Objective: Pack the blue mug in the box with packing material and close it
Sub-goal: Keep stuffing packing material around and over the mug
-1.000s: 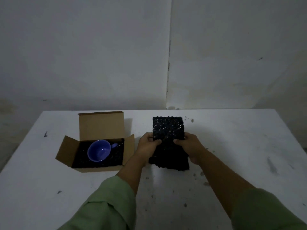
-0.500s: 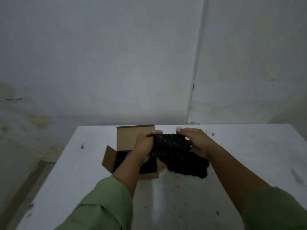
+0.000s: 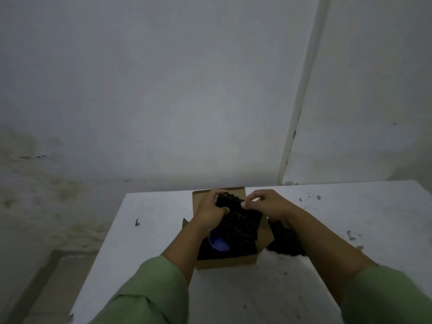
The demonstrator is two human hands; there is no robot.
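My left hand (image 3: 210,210) and right hand (image 3: 268,204) grip black bubble wrap (image 3: 240,220) over box (image 3: 226,261); lower evenly, cover blue mug (image 3: 218,242), tuck edges.

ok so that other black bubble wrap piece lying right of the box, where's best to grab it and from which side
Likely by its near right edge, coming from the right. The spare black sheet lies flat on the table, its left side tucked against the box flap and its far part hidden under the right hand. Both hands, left hand included, hold the sheet over the blue mug.
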